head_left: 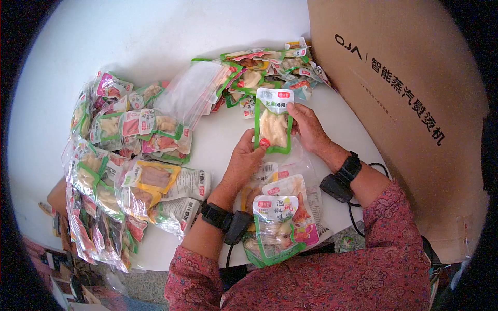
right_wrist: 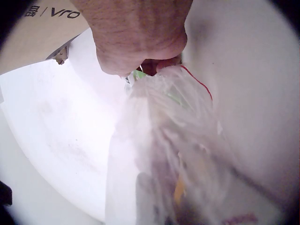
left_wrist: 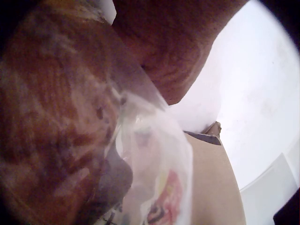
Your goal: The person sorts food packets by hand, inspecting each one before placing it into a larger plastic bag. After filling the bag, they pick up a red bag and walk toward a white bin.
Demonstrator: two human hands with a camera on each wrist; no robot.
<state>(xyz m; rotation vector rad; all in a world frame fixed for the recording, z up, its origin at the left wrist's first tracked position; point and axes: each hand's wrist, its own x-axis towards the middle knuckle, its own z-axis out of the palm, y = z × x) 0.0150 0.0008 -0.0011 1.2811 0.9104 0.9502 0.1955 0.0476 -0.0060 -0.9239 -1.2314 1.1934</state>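
A green-edged food packet is held upright between both hands in the head view. The left hand pinches its lower left edge, thumb on the front near a red round mark. At its upper right edge, the right hand grips it. Below them lies a clear bag with several packets, a green-edged one on top. The left wrist view has the left hand beside clear plastic. In the right wrist view, the right hand has curled fingers over clear plastic, with a bit of green showing.
Bags of packets are piled along the left of the white table. More packets and an empty-looking clear bag lie at the back. A large cardboard box stands on the right. Black cables run beside the right wrist.
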